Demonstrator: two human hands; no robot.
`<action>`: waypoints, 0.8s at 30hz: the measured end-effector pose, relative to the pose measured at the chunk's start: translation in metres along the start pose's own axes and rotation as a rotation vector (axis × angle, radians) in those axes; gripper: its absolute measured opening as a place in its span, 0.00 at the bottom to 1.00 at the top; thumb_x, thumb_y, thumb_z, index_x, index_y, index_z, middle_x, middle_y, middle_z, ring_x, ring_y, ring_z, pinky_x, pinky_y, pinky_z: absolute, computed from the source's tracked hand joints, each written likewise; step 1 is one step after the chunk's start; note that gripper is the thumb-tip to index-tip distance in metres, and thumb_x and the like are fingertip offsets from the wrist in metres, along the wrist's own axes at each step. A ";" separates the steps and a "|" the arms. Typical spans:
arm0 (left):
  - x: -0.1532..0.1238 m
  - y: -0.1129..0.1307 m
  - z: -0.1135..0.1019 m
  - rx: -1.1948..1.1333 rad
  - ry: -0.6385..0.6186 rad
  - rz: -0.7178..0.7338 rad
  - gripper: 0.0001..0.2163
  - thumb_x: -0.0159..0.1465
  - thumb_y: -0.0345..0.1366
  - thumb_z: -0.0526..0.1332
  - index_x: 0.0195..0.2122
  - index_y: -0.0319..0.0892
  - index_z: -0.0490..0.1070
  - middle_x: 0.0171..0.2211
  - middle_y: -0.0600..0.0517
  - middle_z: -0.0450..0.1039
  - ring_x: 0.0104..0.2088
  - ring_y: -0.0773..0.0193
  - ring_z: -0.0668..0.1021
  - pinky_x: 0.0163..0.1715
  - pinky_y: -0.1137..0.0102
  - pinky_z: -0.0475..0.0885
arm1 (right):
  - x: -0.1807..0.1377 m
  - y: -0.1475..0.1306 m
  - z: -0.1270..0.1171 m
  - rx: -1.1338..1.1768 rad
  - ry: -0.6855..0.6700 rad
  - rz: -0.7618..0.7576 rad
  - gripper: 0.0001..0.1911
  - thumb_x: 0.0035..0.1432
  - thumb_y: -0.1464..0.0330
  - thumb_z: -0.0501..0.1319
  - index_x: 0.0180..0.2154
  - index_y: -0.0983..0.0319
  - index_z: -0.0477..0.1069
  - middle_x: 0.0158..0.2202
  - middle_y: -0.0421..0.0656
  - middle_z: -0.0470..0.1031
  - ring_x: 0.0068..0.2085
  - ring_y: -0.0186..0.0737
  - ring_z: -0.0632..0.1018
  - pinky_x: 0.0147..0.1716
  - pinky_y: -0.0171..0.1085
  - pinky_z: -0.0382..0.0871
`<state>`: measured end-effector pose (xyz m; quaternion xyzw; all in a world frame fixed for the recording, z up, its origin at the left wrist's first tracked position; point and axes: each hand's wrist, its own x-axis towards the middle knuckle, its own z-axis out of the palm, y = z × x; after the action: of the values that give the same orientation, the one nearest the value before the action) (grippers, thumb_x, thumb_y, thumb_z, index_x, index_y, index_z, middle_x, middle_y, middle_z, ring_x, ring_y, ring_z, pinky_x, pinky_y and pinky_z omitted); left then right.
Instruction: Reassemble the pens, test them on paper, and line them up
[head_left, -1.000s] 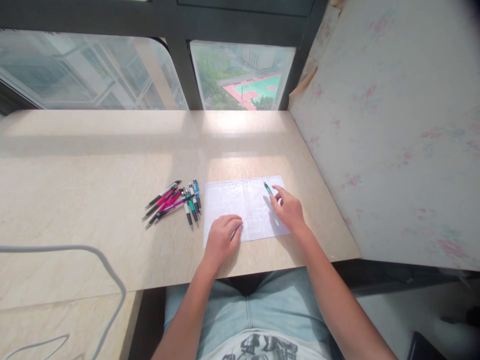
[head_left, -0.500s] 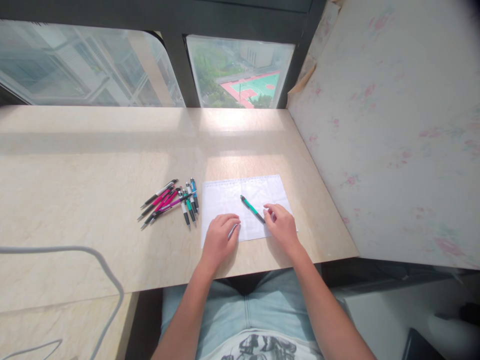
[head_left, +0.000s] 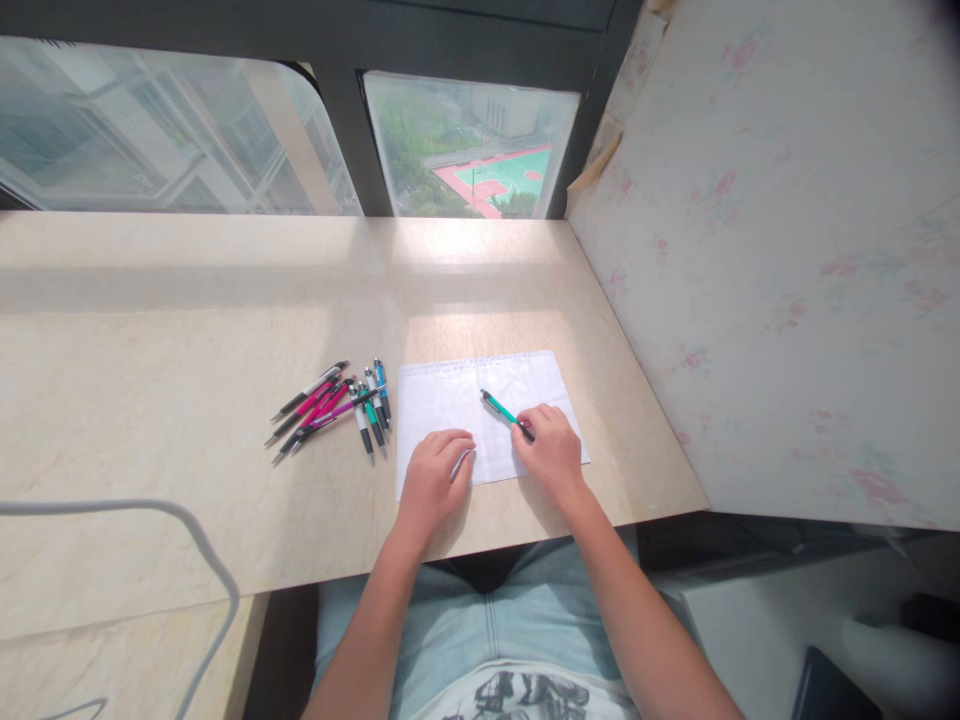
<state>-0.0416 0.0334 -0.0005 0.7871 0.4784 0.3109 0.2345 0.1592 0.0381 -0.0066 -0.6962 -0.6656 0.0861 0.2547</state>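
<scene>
Over the white sheet (head_left: 442,395), with thumb and fingers of the right hand (head_left: 551,445) clamped round the near end of the green pen (head_left: 499,407). Best to pinch lightly, avoiding drag. With fingers of the left hand (head_left: 437,467) together on the sheet (thumb slightly apart), best to press evenly, avoiding creases

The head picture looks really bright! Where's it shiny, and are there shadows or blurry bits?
In the head view, glare whitens patches of the desk near the window; in the head view, soft shadows lie by the left hand and the right hand; in the head view, the court outside looks hazy and marks at the top of the paper are too small to read.
</scene>
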 end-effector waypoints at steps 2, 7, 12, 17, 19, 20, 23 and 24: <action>0.000 0.000 0.000 0.002 0.001 -0.002 0.08 0.65 0.33 0.55 0.40 0.46 0.73 0.44 0.48 0.75 0.46 0.56 0.75 0.48 0.57 0.69 | 0.005 0.023 -0.007 0.002 0.065 0.033 0.06 0.58 0.67 0.57 0.33 0.58 0.73 0.34 0.45 0.75 0.39 0.46 0.72 0.36 0.40 0.64; 0.001 -0.001 0.000 0.009 0.008 0.005 0.07 0.65 0.33 0.56 0.39 0.46 0.73 0.43 0.49 0.75 0.45 0.56 0.75 0.47 0.58 0.70 | 0.021 0.106 -0.044 -0.110 0.312 0.263 0.09 0.58 0.66 0.57 0.34 0.62 0.74 0.34 0.49 0.75 0.38 0.47 0.71 0.35 0.41 0.63; 0.001 -0.001 0.000 0.013 0.002 -0.006 0.07 0.65 0.33 0.56 0.40 0.46 0.72 0.44 0.48 0.75 0.46 0.56 0.74 0.48 0.58 0.69 | 0.028 0.147 -0.066 -0.283 0.303 0.414 0.12 0.59 0.66 0.55 0.38 0.64 0.75 0.38 0.52 0.73 0.35 0.45 0.71 0.31 0.39 0.62; 0.001 0.000 0.000 0.011 -0.002 -0.007 0.07 0.65 0.33 0.56 0.40 0.45 0.72 0.44 0.48 0.75 0.46 0.57 0.74 0.48 0.58 0.69 | 0.030 0.143 -0.066 -0.463 0.196 0.430 0.13 0.58 0.65 0.57 0.38 0.64 0.77 0.36 0.53 0.73 0.32 0.44 0.72 0.31 0.40 0.62; 0.001 0.000 -0.001 0.011 -0.008 -0.009 0.07 0.65 0.33 0.56 0.40 0.45 0.72 0.44 0.48 0.75 0.46 0.57 0.74 0.48 0.59 0.69 | 0.030 0.141 -0.068 -0.501 0.165 0.444 0.14 0.59 0.65 0.56 0.39 0.65 0.78 0.37 0.54 0.73 0.32 0.45 0.73 0.31 0.41 0.62; 0.001 -0.001 -0.001 0.009 -0.009 -0.009 0.07 0.65 0.32 0.56 0.40 0.45 0.73 0.44 0.48 0.75 0.46 0.57 0.74 0.48 0.59 0.69 | 0.031 0.140 -0.070 -0.521 0.143 0.451 0.14 0.60 0.65 0.56 0.39 0.65 0.78 0.37 0.55 0.73 0.33 0.45 0.74 0.31 0.41 0.63; 0.001 -0.002 0.000 0.006 -0.014 -0.007 0.07 0.65 0.33 0.56 0.40 0.45 0.73 0.44 0.48 0.75 0.46 0.57 0.74 0.48 0.59 0.69 | 0.039 0.138 -0.077 -0.607 0.014 0.465 0.16 0.62 0.65 0.54 0.42 0.65 0.77 0.40 0.55 0.74 0.35 0.46 0.76 0.33 0.41 0.65; 0.000 -0.002 0.000 0.008 -0.014 -0.006 0.07 0.65 0.33 0.56 0.40 0.45 0.73 0.44 0.48 0.75 0.46 0.57 0.74 0.48 0.59 0.69 | 0.043 0.137 -0.081 -0.641 -0.043 0.461 0.16 0.62 0.66 0.54 0.42 0.65 0.77 0.41 0.55 0.75 0.36 0.47 0.76 0.34 0.41 0.66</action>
<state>-0.0432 0.0349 -0.0017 0.7887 0.4803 0.3027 0.2359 0.3213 0.0626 0.0075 -0.8696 -0.4903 -0.0567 -0.0157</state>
